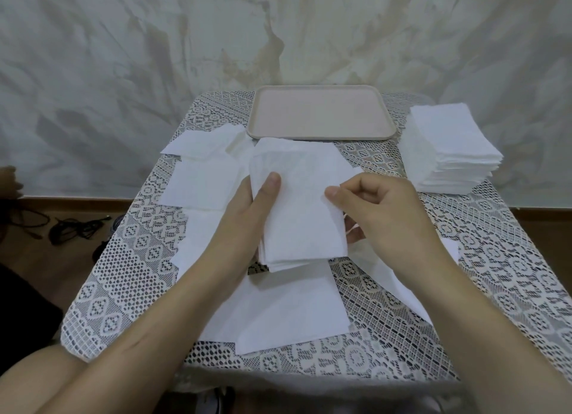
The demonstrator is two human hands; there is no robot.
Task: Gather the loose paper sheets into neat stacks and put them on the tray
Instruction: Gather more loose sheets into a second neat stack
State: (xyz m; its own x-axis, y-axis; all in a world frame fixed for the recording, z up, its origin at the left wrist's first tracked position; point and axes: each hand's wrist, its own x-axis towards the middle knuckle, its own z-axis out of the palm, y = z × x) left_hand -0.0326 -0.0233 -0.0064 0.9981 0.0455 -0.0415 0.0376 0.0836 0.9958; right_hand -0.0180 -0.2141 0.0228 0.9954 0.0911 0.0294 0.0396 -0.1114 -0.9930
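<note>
A small stack of white paper sheets (298,215) is held above the middle of the table. My left hand (247,215) grips its left edge, thumb on top. My right hand (377,209) pinches its right edge between thumb and curled fingers. Loose white sheets lie on the table: some at the left (204,181), one large sheet near the front (288,314), one under my right forearm (399,280). The pale pink tray (322,116) sits at the far middle with nothing on it.
A tall neat stack of white sheets (448,150) stands at the far right beside the tray. A lace tablecloth (123,277) covers the small table. Cables (62,228) lie on the floor at the left. A wall rises close behind the table.
</note>
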